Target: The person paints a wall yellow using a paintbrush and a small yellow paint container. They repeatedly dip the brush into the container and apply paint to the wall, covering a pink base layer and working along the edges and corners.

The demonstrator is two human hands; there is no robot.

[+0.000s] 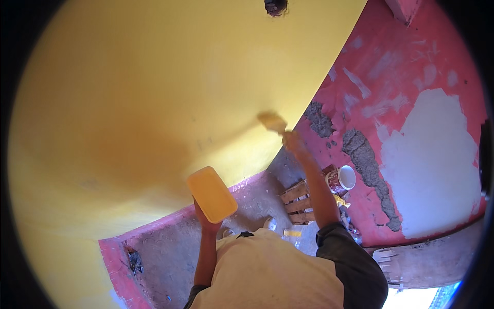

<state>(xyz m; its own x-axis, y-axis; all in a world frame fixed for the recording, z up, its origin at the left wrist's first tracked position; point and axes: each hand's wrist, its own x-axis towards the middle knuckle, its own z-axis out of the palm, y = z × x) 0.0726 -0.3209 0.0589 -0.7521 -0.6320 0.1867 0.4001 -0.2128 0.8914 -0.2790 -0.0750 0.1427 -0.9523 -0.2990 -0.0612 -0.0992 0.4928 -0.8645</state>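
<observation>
My left hand [205,219] holds up a rectangular plastic tub [212,195] from below; its inside shows yellow-orange, apparently paint. In my right hand [293,142] is a wide paintbrush [272,122], blurred by motion, its bristles pointing up and left. The brush is at the yellow wall [185,89], close to the wall's right edge; whether the bristles touch the surface I cannot tell. A soft shadow falls across the wall left of the brush and above the tub.
A pink wall [389,77] with grey mortar patches [364,162] and a large white patch [432,166] stands at right. By it are a wooden slatted crate [299,202] and a white bucket [346,177]. A pink border [154,222] edges the grey floor [170,247].
</observation>
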